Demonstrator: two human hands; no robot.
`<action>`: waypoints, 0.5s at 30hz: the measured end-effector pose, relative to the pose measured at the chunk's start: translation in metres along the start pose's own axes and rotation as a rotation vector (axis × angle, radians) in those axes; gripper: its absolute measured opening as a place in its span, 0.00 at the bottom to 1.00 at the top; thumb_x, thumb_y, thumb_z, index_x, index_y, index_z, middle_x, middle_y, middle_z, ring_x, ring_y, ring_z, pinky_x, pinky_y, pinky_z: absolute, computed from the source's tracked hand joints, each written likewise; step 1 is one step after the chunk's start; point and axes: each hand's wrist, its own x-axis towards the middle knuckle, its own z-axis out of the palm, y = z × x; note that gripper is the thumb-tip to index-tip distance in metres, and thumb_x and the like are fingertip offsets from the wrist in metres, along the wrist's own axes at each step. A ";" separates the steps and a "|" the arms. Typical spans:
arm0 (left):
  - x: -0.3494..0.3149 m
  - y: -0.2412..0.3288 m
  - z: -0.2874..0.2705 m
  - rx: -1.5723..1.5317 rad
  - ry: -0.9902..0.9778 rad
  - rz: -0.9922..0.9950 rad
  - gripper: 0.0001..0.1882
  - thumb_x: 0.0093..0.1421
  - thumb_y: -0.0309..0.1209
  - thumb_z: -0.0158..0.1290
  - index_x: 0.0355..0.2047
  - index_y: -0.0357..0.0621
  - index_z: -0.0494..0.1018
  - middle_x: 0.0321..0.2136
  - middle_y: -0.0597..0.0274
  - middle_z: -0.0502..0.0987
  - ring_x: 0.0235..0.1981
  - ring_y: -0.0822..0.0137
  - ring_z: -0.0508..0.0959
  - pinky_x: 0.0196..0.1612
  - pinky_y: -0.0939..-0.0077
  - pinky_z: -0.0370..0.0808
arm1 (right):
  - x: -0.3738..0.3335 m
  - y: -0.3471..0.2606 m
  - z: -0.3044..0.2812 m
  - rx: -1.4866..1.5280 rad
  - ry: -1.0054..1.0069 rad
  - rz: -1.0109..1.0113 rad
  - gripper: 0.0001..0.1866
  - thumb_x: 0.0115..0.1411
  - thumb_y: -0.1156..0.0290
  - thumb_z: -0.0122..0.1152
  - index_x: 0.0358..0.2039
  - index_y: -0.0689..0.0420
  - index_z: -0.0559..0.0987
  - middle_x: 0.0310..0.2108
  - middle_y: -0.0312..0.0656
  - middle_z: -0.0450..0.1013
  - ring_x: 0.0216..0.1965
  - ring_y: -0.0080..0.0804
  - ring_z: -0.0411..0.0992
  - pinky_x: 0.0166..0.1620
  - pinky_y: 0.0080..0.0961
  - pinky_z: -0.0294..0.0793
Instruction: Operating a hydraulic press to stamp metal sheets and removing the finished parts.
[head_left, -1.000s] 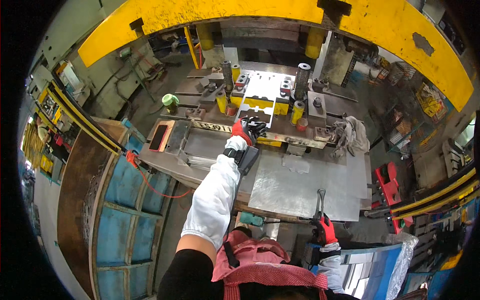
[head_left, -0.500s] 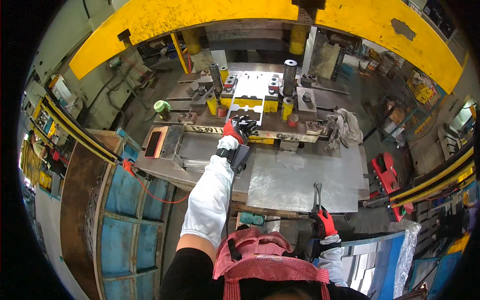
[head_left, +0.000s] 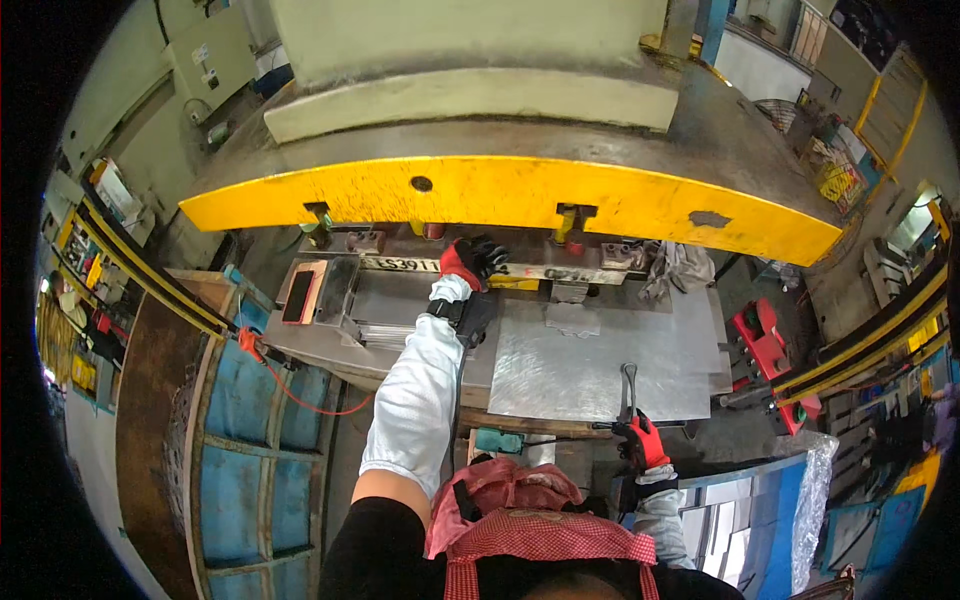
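My left hand [head_left: 474, 264], in a red and black glove, is at the front edge of the press die [head_left: 400, 265]. Its fingers are loosely bent and apart, with nothing visible in them. A yellow-fronted press ram [head_left: 480, 190] hides most of the die just beyond the hand. At the lower right, my right hand [head_left: 642, 441], gloved alike, is closed around a dark hand tool [head_left: 628, 385] with a narrow looped end. That tool points away from me over a flat metal sheet [head_left: 560, 365]. The cut sheet part on the die is hidden now.
Left of the sheet lies a stack of metal plates [head_left: 395, 305], with a dark phone-like slab [head_left: 300, 295] farther left. A grey rag [head_left: 680, 270] hangs at the die's right end. Yellow-black guard posts [head_left: 150, 265] flank the press. A blue rack [head_left: 235, 440] stands left.
The yellow-fronted ram has come down and toward me, covering the die posts and the cut sheet part. My left hand's fingers have drawn in a little. My right hand still grips the tool.
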 end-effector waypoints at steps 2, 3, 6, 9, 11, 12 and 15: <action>-0.002 -0.002 0.009 -0.246 0.175 -0.294 0.14 0.55 0.32 0.41 0.36 0.38 0.71 0.39 0.51 0.73 0.38 0.52 0.73 0.42 0.62 0.70 | 0.012 0.015 -0.010 0.005 0.004 -0.022 0.10 0.51 0.71 0.55 0.34 0.51 0.66 0.19 0.35 0.67 0.10 0.25 0.62 0.13 0.22 0.61; 0.005 0.006 0.020 -0.346 0.227 -0.388 0.13 0.55 0.32 0.42 0.36 0.39 0.72 0.39 0.52 0.73 0.39 0.54 0.73 0.43 0.64 0.70 | 0.025 0.035 -0.029 0.013 0.003 -0.079 0.10 0.51 0.71 0.55 0.34 0.51 0.66 0.19 0.34 0.67 0.10 0.25 0.61 0.13 0.22 0.61; 0.028 0.057 0.016 1.047 -0.273 -0.065 0.17 0.56 0.34 0.42 0.43 0.39 0.68 0.42 0.49 0.71 0.42 0.55 0.72 0.45 0.65 0.69 | 0.043 0.060 -0.050 -0.023 0.041 -0.140 0.10 0.52 0.70 0.56 0.35 0.50 0.67 0.18 0.34 0.67 0.10 0.25 0.61 0.14 0.21 0.61; 0.034 0.076 0.012 0.750 -0.372 -0.212 0.20 0.56 0.36 0.39 0.45 0.34 0.65 0.43 0.44 0.69 0.42 0.49 0.71 0.44 0.60 0.69 | 0.039 0.057 -0.051 -0.070 0.053 -0.136 0.12 0.52 0.68 0.57 0.36 0.50 0.67 0.19 0.33 0.67 0.11 0.23 0.61 0.14 0.21 0.61; 0.042 0.089 0.015 0.132 0.012 -0.523 0.20 0.58 0.37 0.37 0.43 0.33 0.65 0.41 0.44 0.70 0.42 0.48 0.71 0.44 0.57 0.69 | 0.011 0.019 -0.022 0.001 0.020 -0.041 0.13 0.52 0.69 0.57 0.37 0.51 0.67 0.19 0.33 0.67 0.12 0.22 0.62 0.14 0.20 0.61; 0.046 0.091 0.023 -0.548 0.274 -0.809 0.21 0.59 0.39 0.35 0.42 0.32 0.65 0.39 0.43 0.70 0.41 0.48 0.71 0.44 0.55 0.70 | 0.008 0.012 -0.021 -0.001 0.021 -0.033 0.13 0.52 0.69 0.57 0.37 0.51 0.67 0.19 0.33 0.67 0.12 0.22 0.62 0.14 0.20 0.61; 0.042 0.094 0.026 -1.224 0.797 -0.964 0.20 0.59 0.40 0.34 0.40 0.36 0.67 0.39 0.48 0.71 0.42 0.50 0.71 0.45 0.56 0.69 | -0.006 0.001 -0.010 0.039 -0.026 -0.053 0.14 0.51 0.71 0.55 0.40 0.53 0.67 0.21 0.31 0.68 0.14 0.20 0.62 0.15 0.19 0.61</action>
